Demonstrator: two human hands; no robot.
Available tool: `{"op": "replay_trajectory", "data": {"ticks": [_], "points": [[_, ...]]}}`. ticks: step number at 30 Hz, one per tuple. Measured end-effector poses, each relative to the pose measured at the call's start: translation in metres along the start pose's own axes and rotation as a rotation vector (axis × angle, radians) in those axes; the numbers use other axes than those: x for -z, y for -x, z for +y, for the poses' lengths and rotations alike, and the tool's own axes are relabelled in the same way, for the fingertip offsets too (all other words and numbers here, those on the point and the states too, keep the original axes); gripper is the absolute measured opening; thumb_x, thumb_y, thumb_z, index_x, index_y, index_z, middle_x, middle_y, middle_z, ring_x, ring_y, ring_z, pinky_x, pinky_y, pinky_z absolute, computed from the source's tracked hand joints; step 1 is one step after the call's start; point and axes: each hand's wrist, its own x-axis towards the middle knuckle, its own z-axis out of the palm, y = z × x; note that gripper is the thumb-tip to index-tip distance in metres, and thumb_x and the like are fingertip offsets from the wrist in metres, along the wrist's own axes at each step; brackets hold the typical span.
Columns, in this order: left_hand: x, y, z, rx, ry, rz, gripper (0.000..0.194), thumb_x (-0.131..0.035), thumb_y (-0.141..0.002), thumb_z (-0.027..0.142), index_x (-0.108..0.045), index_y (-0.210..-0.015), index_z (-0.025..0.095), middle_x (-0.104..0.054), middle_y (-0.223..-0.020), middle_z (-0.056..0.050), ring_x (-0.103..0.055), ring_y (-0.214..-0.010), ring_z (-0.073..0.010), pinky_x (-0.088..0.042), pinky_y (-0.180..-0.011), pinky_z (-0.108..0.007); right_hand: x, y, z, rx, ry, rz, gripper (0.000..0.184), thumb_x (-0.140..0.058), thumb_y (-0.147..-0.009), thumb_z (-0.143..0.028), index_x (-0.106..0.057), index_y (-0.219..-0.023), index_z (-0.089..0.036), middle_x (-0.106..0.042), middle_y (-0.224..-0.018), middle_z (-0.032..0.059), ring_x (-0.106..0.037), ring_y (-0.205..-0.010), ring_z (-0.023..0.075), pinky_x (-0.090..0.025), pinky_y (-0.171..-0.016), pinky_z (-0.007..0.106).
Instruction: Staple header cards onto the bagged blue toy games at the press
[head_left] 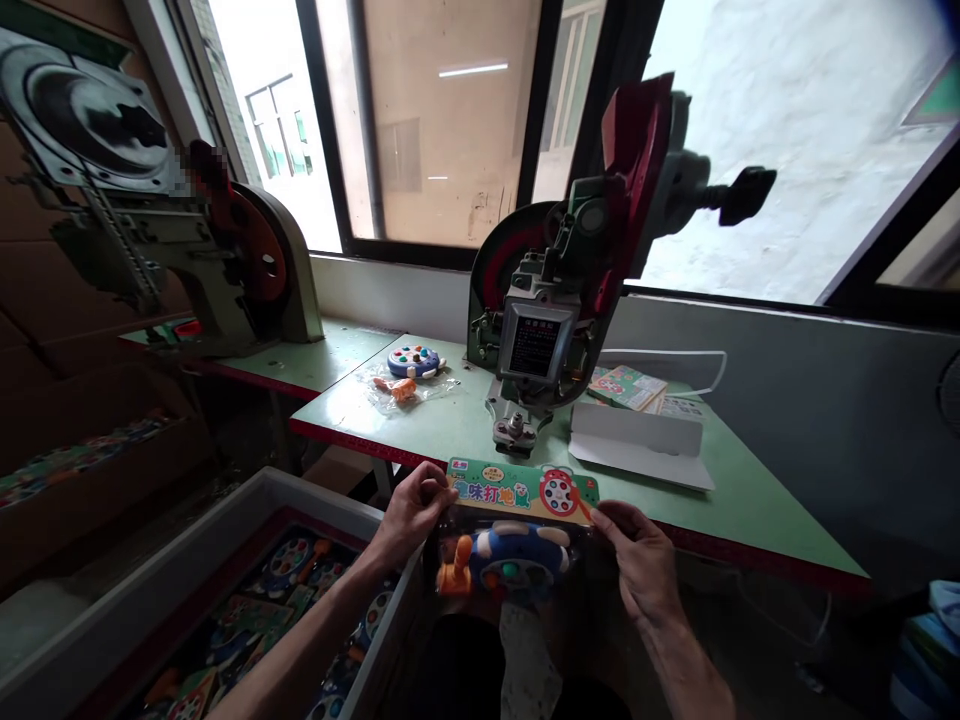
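Left hand [421, 497] and right hand [634, 550], each in a pinching grip, hold opposite ends of a green-and-yellow printed cardboard header [517, 492], probably to steady it level. Blue-and-white plastic toy [525, 545] and orange plastic hammer [455, 572] hang below, by the near edge of the green-topped bench [757, 500], before the green-and-red metal machine [559, 290].

Daylight enters through dark-framed windows [546, 100] above a grey wall [772, 375], a white streak of light [472, 70] showing on the middle pane [450, 150]. Below, two green-topped tables [442, 420] with red edges stand side by side over a floor [739, 640] deep in shadow.
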Motion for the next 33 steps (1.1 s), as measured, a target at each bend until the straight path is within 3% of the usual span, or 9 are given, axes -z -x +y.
{"op": "replay_trajectory", "data": {"ticks": [9, 13, 26, 33], "points": [[-0.041, -0.119, 0.020, -0.048, 0.115, -0.019, 0.030, -0.075, -0.081, 0.035, -0.048, -0.081, 0.023, -0.063, -0.054, 0.005, -0.054, -0.043, -0.0101, -0.039, -0.044, -0.021, -0.010, -0.086, -0.041, 0.021, -0.058, 0.065, 0.054, -0.102, -0.036, -0.038, -0.076, -0.077, -0.015, -0.071, -0.063, -0.0004, -0.063, -0.055, 0.0130, -0.057, -0.052, 0.025], [-0.053, -0.150, 0.020, -0.047, 0.145, 0.002, 0.027, -0.073, -0.078, 0.030, -0.046, -0.080, 0.024, -0.059, -0.052, 0.008, -0.050, -0.040, -0.0084, -0.036, -0.041, -0.020, -0.013, -0.109, -0.045, 0.033, -0.053, 0.069, 0.059, -0.102, -0.030, -0.041, -0.076, -0.076, -0.015, -0.072, -0.064, 0.0004, -0.066, -0.056, 0.0144, -0.059, -0.052, 0.026], [-0.056, -0.159, 0.016, -0.048, 0.212, 0.023, 0.032, -0.076, -0.075, 0.035, -0.047, -0.080, 0.024, -0.059, -0.054, 0.008, -0.050, -0.042, -0.0087, -0.037, -0.042, -0.021, -0.017, -0.120, -0.051, 0.027, -0.046, 0.044, 0.057, -0.102, -0.031, -0.040, -0.075, -0.075, -0.016, -0.072, -0.063, -0.0002, -0.067, -0.058, 0.0147, -0.060, -0.055, 0.026], [-0.020, -0.142, 0.027, -0.087, 0.194, 0.067, 0.036, -0.079, -0.074, 0.036, -0.046, -0.077, 0.024, -0.059, -0.056, 0.007, -0.052, -0.046, -0.0094, -0.039, -0.045, -0.022, -0.054, -0.115, -0.044, 0.012, -0.077, -0.057, 0.051, -0.100, -0.037, -0.040, -0.074, -0.075, -0.018, -0.071, -0.062, -0.0010, -0.065, -0.057, 0.0143, -0.057, -0.056, 0.028]]}}
